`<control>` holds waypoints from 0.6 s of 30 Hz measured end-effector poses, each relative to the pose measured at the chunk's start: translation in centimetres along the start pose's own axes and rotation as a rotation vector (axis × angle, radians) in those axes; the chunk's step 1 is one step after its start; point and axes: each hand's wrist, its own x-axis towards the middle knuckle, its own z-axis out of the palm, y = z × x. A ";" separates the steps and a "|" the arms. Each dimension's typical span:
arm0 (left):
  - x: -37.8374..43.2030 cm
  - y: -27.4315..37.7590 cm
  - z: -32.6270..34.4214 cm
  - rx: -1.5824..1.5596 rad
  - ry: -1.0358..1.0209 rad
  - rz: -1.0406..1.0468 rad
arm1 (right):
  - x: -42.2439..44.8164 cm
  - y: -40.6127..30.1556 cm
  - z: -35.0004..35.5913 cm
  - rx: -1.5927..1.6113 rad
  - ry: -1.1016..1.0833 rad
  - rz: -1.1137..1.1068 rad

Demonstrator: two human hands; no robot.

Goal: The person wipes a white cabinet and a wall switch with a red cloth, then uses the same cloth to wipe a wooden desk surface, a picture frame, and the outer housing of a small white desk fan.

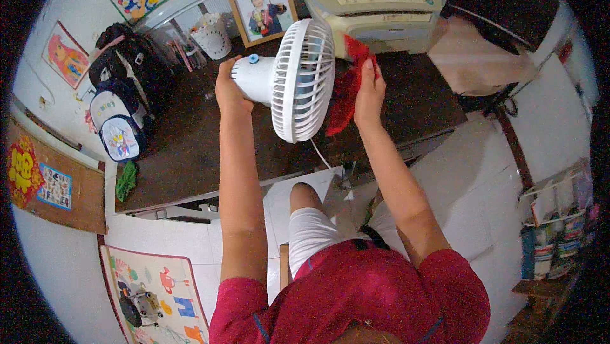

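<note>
A small white electric fan (302,81) is lifted above the dark wooden desk (190,139), its round grille turned to the right. My left hand (231,86) grips the white motor housing, near a blue knob. In my right hand (370,89) is a red cloth (345,101), held to the right of the grille and hanging down; whether it touches the grille I cannot tell. A thin white cord runs from below the fan toward the desk's front edge.
Behind the fan stand a framed photo (262,8), a white perforated basket (212,36) and a printer (376,10). A black backpack (143,67), a cap (112,108) and a green cloth (126,182) lie at left. A monitor (505,0) is at right.
</note>
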 end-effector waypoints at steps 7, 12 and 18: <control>0.2 -0.3 -0.4 -0.032 -0.024 -0.025 | -6.6 8.9 5.0 -0.237 -0.474 0.029; -0.3 0.1 -0.6 -0.014 -0.015 0.004 | -10.2 7.6 5.0 -0.169 -0.563 -0.204; -1.0 0.3 0.1 -0.005 0.034 0.033 | -11.7 5.9 2.4 -0.734 -1.050 -0.501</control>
